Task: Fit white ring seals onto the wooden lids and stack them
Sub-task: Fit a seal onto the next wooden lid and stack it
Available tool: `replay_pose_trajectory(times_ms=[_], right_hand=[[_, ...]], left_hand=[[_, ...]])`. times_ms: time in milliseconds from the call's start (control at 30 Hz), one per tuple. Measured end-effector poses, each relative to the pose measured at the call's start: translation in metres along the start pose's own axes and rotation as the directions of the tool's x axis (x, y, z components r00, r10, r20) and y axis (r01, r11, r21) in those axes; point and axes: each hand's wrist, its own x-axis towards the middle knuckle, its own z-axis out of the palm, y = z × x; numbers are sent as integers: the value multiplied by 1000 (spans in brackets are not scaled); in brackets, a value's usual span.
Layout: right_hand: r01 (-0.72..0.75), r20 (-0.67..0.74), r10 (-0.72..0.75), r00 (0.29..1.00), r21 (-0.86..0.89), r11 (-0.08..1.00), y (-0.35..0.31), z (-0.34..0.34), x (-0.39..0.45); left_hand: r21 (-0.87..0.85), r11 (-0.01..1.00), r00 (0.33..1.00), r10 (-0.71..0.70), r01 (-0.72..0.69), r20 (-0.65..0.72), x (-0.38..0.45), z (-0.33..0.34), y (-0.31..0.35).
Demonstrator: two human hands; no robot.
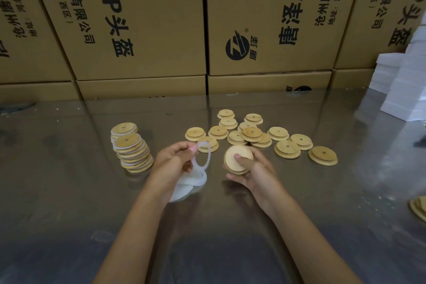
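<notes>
My left hand pinches a white ring seal between thumb and fingers, with a bunch of more white ring seals hanging under the palm. My right hand grips a round wooden lid, thumb pressed on its face, a little to the right of the ring. Several loose wooden lids with centre holes lie scattered on the table behind my hands. Two leaning stacks of sealed lids stand at the left.
The table is shiny metal. Large brown cardboard boxes form a wall along its far edge. White boxes are piled at the far right. A few more wooden lids poke in at the right edge.
</notes>
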Motion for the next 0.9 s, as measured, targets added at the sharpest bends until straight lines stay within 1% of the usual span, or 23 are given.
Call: replay_pose_trajectory(times_ms=[33, 100, 167, 233, 300, 333, 433, 567, 733, 900], right_hand=[[-27, 20, 27, 999, 30, 999, 0, 1, 0], [-67, 87, 63, 994, 44, 997, 0, 2, -1], [-92, 170, 89, 981, 9, 996, 0, 2, -2], [-104, 238, 114, 965, -56, 993, -1, 3, -3], [-102, 258, 130, 957, -119, 988, -1, 5, -3], [-103, 252, 138, 958, -146, 984, -2, 7, -3], [-91, 255, 146, 956, -214, 973, -2, 10, -8], [-8, 273, 83, 959, -266, 964, -2, 10, -14], [11, 287, 68, 956, -267, 964, -3, 8, -15], [29, 306, 58, 950, -274, 961, -4, 6, -16]], left_hand=[[-41, 999, 997, -10, 13, 81, -2, 2, 0], [-39, 999, 980, -21, 30, 199, -6, 10, 1], [2, 1000, 969, -29, 30, 244, -10, 18, 1], [60, 998, 982, 8, -19, 190, -13, 27, 0], [139, 983, 991, 107, -118, 85, -14, 33, -1], [164, 972, 986, 159, -166, 55, -13, 35, -2], [210, 948, 971, 238, -238, 26, -12, 39, -8], [254, 936, 968, 249, -246, 19, -9, 38, -13], [287, 926, 970, 237, -244, 61, -6, 34, -13], [305, 916, 966, 249, -260, 74, -6, 32, -13]])
